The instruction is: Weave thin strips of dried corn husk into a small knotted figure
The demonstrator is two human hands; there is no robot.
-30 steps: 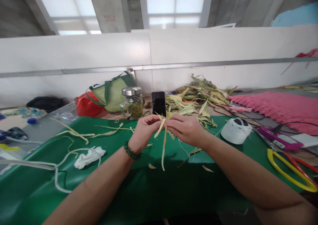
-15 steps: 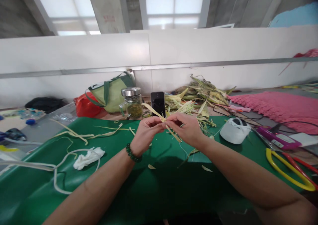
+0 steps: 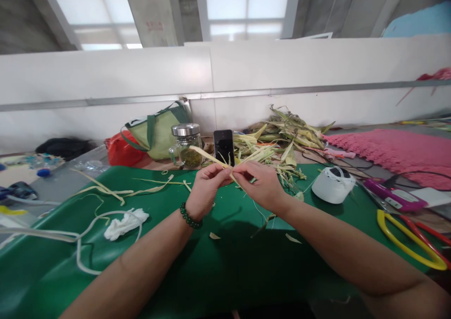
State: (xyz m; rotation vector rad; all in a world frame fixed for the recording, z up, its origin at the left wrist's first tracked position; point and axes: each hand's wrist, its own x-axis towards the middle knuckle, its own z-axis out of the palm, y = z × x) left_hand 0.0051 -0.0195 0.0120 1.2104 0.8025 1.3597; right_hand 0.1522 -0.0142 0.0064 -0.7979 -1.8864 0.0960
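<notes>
Both hands meet above the green mat (image 3: 243,262), in front of an upright phone (image 3: 223,145). My left hand (image 3: 207,186), with a green bead bracelet at the wrist, pinches a pale yellow corn husk strip (image 3: 205,155). Fingertips of my right hand (image 3: 262,183) are closed on the same strip, almost touching the left ones. One end of the strip sticks out up and to the left, past the glass jar. A small tuft of thin husk ends rises where the fingers meet; the fingers hide the detail there.
Behind the right hand lies a heap of corn husks (image 3: 285,131). A lidded glass jar (image 3: 186,145) and a green bag (image 3: 158,126) stand at back left. To the right are a white thread spool (image 3: 333,186) and yellow-and-red-handled tools (image 3: 408,239). White cable (image 3: 79,253) loops at left.
The strip's free end has swung left and slightly lower, now reaching in front of the jar. The part below the right fingers no longer shows. Both hands stay close together.
</notes>
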